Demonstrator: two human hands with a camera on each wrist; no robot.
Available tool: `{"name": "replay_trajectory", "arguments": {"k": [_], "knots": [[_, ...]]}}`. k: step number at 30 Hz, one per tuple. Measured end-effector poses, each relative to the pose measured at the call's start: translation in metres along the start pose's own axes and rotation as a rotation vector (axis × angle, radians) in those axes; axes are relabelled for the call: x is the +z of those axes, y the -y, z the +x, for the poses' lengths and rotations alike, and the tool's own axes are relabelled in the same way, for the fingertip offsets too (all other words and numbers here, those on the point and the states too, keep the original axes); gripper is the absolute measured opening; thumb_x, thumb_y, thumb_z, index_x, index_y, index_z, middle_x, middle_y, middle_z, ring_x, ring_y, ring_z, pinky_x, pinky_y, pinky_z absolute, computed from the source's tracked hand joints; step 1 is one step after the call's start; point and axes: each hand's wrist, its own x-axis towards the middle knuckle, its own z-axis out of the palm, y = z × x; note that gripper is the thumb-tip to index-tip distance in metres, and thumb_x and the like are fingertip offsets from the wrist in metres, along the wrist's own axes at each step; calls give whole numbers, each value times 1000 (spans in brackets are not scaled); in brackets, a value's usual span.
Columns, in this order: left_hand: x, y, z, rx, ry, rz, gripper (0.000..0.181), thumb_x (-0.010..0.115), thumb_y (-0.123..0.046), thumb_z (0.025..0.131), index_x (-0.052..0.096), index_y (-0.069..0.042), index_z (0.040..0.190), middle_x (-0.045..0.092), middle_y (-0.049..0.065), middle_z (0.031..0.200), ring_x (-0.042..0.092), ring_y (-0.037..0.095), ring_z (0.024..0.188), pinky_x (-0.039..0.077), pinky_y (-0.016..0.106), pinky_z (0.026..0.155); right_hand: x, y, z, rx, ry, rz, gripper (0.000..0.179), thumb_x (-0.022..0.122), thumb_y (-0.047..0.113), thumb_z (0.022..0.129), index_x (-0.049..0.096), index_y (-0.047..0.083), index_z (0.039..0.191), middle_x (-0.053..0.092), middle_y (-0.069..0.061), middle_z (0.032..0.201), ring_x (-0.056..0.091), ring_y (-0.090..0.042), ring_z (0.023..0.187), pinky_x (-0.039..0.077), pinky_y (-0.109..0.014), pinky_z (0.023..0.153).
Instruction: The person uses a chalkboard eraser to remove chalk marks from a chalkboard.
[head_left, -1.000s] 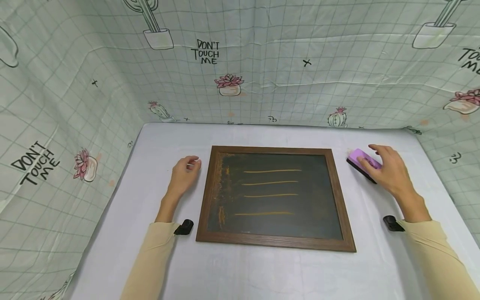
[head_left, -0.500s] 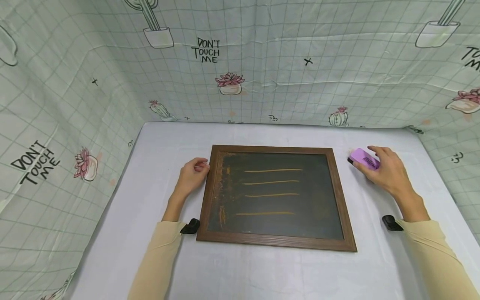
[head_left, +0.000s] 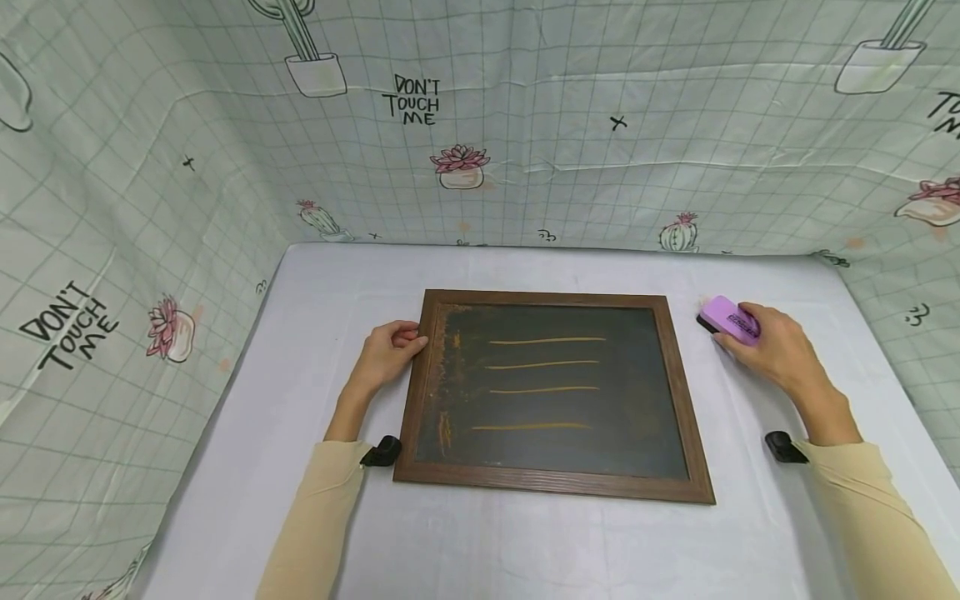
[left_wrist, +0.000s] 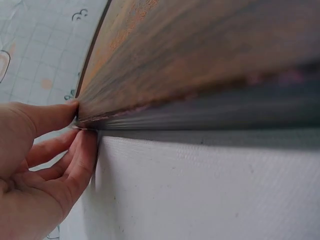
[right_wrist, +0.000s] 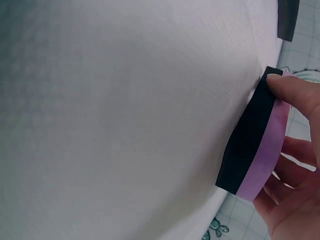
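A chalkboard [head_left: 540, 408] with a brown wooden frame lies on the white table, carrying several yellow-orange chalk lines and smudges along its left side. My left hand [head_left: 382, 358] pinches the left side of that frame near its upper corner. In the left wrist view the thumb [left_wrist: 55, 116] is on the frame's top edge and the fingers curl against its outer side. To the right of the board, my right hand [head_left: 783, 350] grips a purple eraser [head_left: 729, 320] with a black felt base. The right wrist view has the thumb on the felt [right_wrist: 247, 137], the other fingers behind the purple back.
White cloth covers the table [head_left: 525, 550]. A hanging cloth [head_left: 540, 183] with a grid, cactus drawings and lettering encloses the back and sides. Small black devices sit at the left wrist [head_left: 382, 451] and right wrist [head_left: 783, 447].
My left hand has moved right, from beside the board onto its frame. My right fingers have closed around the eraser, which has turned slightly; the board stays where it was.
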Motion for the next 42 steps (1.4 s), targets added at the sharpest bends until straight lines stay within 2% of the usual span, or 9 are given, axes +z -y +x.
{"name": "replay_trajectory", "arguments": {"k": [7, 19, 26, 31, 42], "knots": [[0, 0, 0, -29, 16, 0, 42, 66, -14, 102, 59, 10, 135, 65, 26, 121, 65, 37, 110, 50, 47, 96, -2, 0, 1, 21, 29, 1, 60, 81, 15, 88, 52, -19, 128, 57, -43, 118, 57, -54, 100, 43, -66, 83], [-1, -1, -1, -73, 17, -18, 42, 67, -14, 101, 59, 8, 136, 65, 24, 122, 64, 35, 110, 49, 46, 96, -5, 7, 0, 37, 12, 18, 62, 82, 23, 89, 55, -17, 128, 59, -42, 119, 57, -54, 102, 42, -64, 83], [0, 0, 0, -51, -9, -24, 40, 69, -13, 100, 61, 10, 133, 66, 25, 118, 65, 36, 107, 50, 46, 94, -9, 14, 2, -6, -26, 23, 62, 86, 19, 83, 58, -15, 127, 60, -40, 119, 57, -54, 104, 42, -65, 85], [3, 1, 1, -51, -31, -29, 39, 70, -13, 100, 62, 9, 131, 67, 24, 117, 65, 34, 104, 51, 43, 92, -12, 23, 3, -30, -32, 25, 63, 87, 19, 82, 58, -15, 127, 60, -40, 121, 58, -53, 103, 42, -63, 84], [3, -1, -1, -60, -38, -35, 38, 69, -12, 100, 63, 9, 130, 67, 24, 116, 64, 34, 103, 50, 41, 89, -12, 42, 7, -91, -26, 29, 63, 89, 13, 79, 59, -13, 128, 63, -37, 120, 59, -45, 98, 43, -57, 80]]}}
